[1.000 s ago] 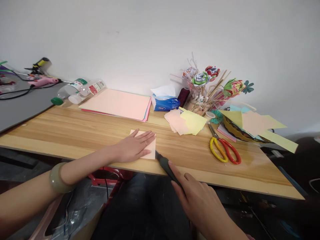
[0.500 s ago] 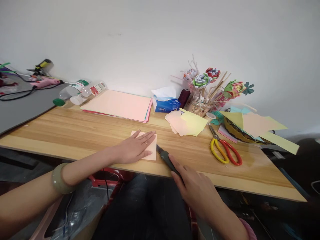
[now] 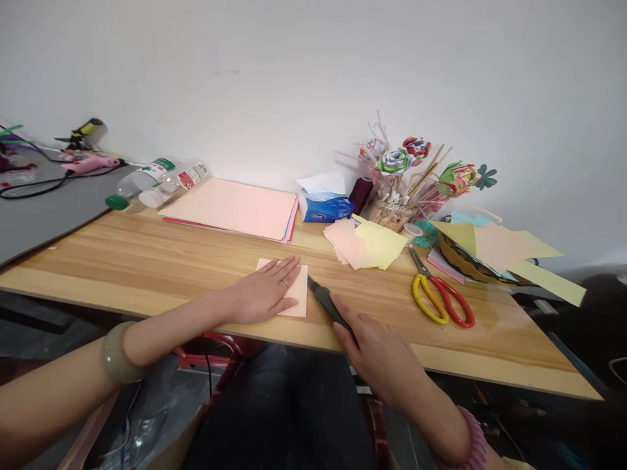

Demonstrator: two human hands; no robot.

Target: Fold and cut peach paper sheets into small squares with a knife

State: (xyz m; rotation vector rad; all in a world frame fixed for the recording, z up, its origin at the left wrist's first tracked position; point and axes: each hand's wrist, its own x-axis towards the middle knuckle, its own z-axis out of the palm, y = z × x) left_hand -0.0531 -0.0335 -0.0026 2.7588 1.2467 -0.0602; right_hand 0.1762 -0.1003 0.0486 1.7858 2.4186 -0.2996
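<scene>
A small pale pink paper square point(image 3: 300, 300) lies near the front edge of the wooden table point(image 3: 196, 254). My left hand point(image 3: 262, 290) rests flat on it, fingers spread, covering its left and middle parts. My right hand point(image 3: 375, 346) is wrapped round the handle of a dark green knife-like tool point(image 3: 328, 301). The tool's tip is at the right edge of the paper square, pointing up and left. Whether the tip touches the paper, I cannot tell.
Behind are a stack of coloured sheets point(image 3: 230, 205), a blue tissue pack point(image 3: 326, 205) and pink and yellow papers point(image 3: 377, 245). Scissors point(image 3: 438, 294), paper flowers point(image 3: 394, 160) and a paper-filled basket point(image 3: 470, 264) stand right. Bottles point(image 3: 147, 176) lie left.
My right hand and the tool have moved slightly up along the right edge of the paper square. My left hand still presses on the paper, shifted very little.
</scene>
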